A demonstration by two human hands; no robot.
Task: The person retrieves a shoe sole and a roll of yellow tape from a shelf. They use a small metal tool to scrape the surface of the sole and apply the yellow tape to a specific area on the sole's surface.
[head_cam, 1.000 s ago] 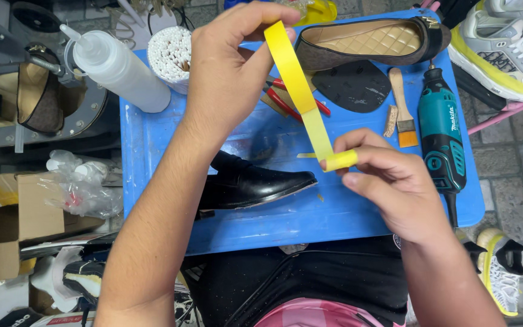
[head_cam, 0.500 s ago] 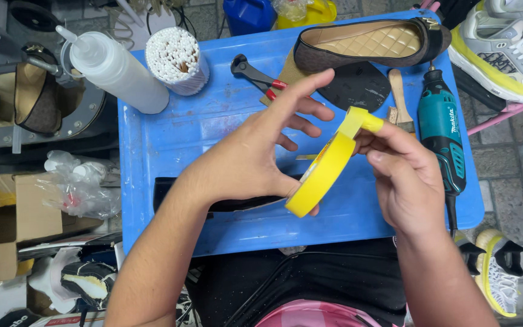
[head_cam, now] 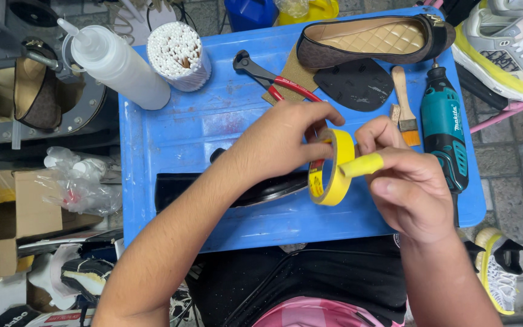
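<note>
Compared with half a second ago, the left hand (head_cam: 286,142) is no longer spread open: its fingers now curl closed around the roll of yellow tape (head_cam: 332,168), which stands more upright than before. The black shoe (head_cam: 255,191) under the forearm is covered about the same.

From the left: a white plastic squeeze bottle (head_cam: 116,60) with a thin nozzle lies tilted on the blue plastic tray (head_cam: 183,139), whose surface looks scratched and dull. Beside the bottle stands a round cup of white sticks (head_cam: 178,56). Next are pincers (head_cam: 270,79) with red handles and dark metal jaws. The tape roll is above the middle of the tray, held between both hands. The right hand (head_cam: 410,191) pinches the loose yellow tape end (head_cam: 363,165) between thumb and fingers, closed on it. Behind lies a flat shoe (head_cam: 373,39) with a quilted tan insole, a black rubber sole piece (head_cam: 353,83), a small wooden brush (head_cam: 404,109), and a teal rotary tool (head_cam: 446,136) with a smooth hard body.
</note>
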